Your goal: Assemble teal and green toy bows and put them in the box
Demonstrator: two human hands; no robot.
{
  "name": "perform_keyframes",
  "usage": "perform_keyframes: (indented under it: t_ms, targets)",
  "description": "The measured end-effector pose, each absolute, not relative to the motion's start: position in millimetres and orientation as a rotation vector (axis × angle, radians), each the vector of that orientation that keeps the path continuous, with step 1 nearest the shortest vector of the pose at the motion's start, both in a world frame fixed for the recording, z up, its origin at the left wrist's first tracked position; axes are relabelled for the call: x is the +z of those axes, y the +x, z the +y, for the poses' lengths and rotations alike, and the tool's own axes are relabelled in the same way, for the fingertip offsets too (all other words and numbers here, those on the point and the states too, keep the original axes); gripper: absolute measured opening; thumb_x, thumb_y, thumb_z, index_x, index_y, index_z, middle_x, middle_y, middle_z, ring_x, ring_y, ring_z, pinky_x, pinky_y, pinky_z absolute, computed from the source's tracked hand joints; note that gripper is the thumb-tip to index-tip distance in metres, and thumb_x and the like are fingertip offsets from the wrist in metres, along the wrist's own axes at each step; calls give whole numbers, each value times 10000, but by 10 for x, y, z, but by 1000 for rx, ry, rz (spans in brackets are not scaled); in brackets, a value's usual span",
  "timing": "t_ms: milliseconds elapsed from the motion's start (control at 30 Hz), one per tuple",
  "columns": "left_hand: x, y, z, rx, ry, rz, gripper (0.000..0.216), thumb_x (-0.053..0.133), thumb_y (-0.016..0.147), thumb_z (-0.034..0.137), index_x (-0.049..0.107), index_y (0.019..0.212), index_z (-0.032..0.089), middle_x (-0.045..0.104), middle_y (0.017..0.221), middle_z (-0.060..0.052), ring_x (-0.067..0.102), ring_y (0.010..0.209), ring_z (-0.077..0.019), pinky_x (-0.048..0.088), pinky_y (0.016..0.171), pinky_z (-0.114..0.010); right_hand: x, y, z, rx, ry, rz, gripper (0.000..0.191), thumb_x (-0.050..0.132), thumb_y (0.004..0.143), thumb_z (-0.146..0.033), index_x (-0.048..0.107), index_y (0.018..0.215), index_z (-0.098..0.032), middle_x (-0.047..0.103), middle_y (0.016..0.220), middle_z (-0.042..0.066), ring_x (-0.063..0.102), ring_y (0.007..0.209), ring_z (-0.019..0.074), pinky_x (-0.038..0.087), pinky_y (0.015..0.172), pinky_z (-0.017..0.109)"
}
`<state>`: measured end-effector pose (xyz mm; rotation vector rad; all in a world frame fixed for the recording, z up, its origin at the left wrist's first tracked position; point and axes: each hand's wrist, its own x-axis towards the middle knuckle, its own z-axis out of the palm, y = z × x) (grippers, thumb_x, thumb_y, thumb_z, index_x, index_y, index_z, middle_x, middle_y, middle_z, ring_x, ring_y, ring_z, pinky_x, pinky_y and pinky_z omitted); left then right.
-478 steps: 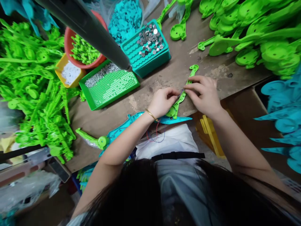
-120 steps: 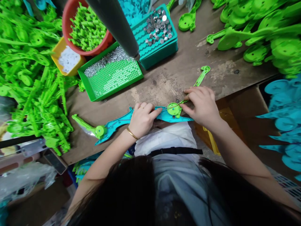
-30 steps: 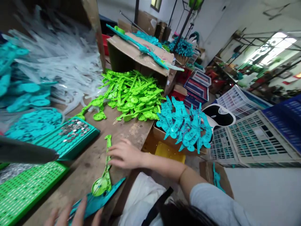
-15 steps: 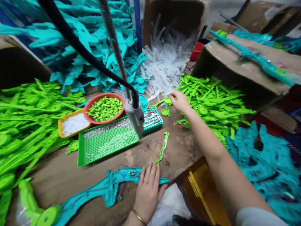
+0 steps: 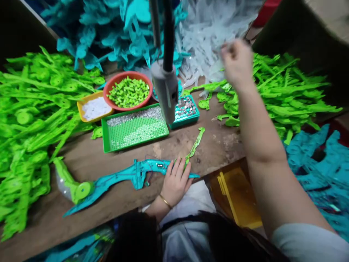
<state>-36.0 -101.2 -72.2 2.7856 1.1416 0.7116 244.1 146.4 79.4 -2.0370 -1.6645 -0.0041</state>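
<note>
Our left hand (image 5: 176, 180) lies spread on the blue frame (image 5: 138, 175) beneath it, where we should press lightly to steady the green piece (image 5: 195, 145) beyond its fingertips, while our blurred right hand (image 5: 237, 63) curls before the clear pieces (image 5: 201, 47), pinching what we cannot tell.

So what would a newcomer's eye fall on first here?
Probably the heaps of lime-green plastic parts to left and right on the worn brown bench. Then the long turquoise plastic piece lying near the bench's front edge, and the red bowl of small green pieces farther back.
</note>
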Motion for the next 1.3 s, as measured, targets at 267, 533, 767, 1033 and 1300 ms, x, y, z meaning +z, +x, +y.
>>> perform_keyframes:
  t_ms: [267, 533, 767, 1033, 1300]
  targets:
    - [-498, -493, -991, 714, 2685, 1218, 505, 580, 885, 439, 590, 1205, 48, 627, 1243, -198, 513, 1267, -344, 374, 1090, -507, 419, 2172, -454, 426, -1849, -1490, 301, 499, 912, -451, 603, 1154, -306, 713, 983, 51, 670, 940, 235, 532, 853, 406]
    - [-412, -494, -888, 397, 2718, 1285, 577, 528, 878, 564, 597, 1221, 105, 628, 1218, -161, 524, 1215, -335, 327, 1107, -533, -269, 1879, -707, 759, -1739, -1169, 296, 641, 781, -437, 573, 976, -226, 695, 846, 34, 671, 771, 197, 547, 731, 370]
    - [-330, -473, -788, 213, 2726, 1229, 630, 532, 852, 609, 569, 1245, 119, 592, 1214, -166, 504, 1194, -327, 295, 1118, -537, -149, 1570, -665, 1075, -1835, -1381, 204, 704, 708, -384, 621, 831, -244, 655, 762, -6, 598, 661, 163, 498, 652, 312]
    - [-386, -496, -742, 201, 2788, 1155, 693, 498, 845, 654, 555, 1239, 86, 587, 1195, -174, 553, 1106, -309, 389, 1026, -442, -376, 1531, -550, 1058, -1889, -1800, 237, 642, 766, -406, 678, 916, -225, 697, 854, 27, 613, 765, 195, 460, 715, 314]
    - [-384, -507, -739, 197, 2809, 1125, 657, 536, 854, 604, 532, 1264, 91, 580, 1206, -169, 544, 1113, -304, 370, 1031, -429, -387, 1348, -649, 752, -2108, -1960, 198, 571, 787, -355, 633, 920, -222, 686, 904, 77, 621, 791, 241, 430, 667, 330]
